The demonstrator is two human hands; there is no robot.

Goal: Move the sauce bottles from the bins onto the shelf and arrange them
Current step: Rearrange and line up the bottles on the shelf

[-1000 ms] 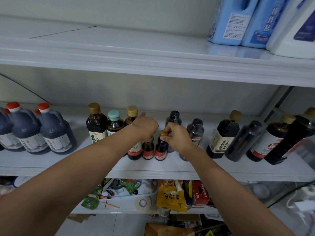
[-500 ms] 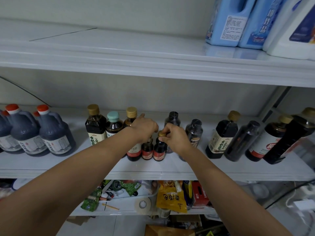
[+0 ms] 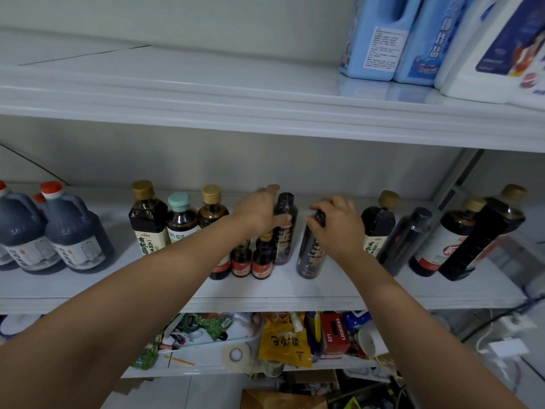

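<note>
Dark sauce bottles stand in a row on the white middle shelf (image 3: pixel 295 293). My left hand (image 3: pixel 259 209) wraps the upper part of a tall black-capped bottle (image 3: pixel 283 243) at the back. My right hand (image 3: pixel 339 222) grips the neck of a second tall dark bottle (image 3: pixel 311 255), which leans slightly left. Two small red-labelled bottles (image 3: pixel 241 262) (image 3: pixel 262 259) stand free in front, just below my left hand. Gold-capped and teal-capped bottles (image 3: pixel 180 219) stand to the left.
Two blue-grey jugs with red caps (image 3: pixel 75 240) sit at the shelf's left end. More dark bottles (image 3: pixel 442 240) lean at the right. Blue and white detergent jugs (image 3: pixel 383 36) fill the upper shelf's right. Packets and tape clutter the lower shelf (image 3: pixel 283 343).
Both hands left the two small red-labelled bottles and moved back and up. The left now holds the tall back bottle, the right the tall bottle beside it.
</note>
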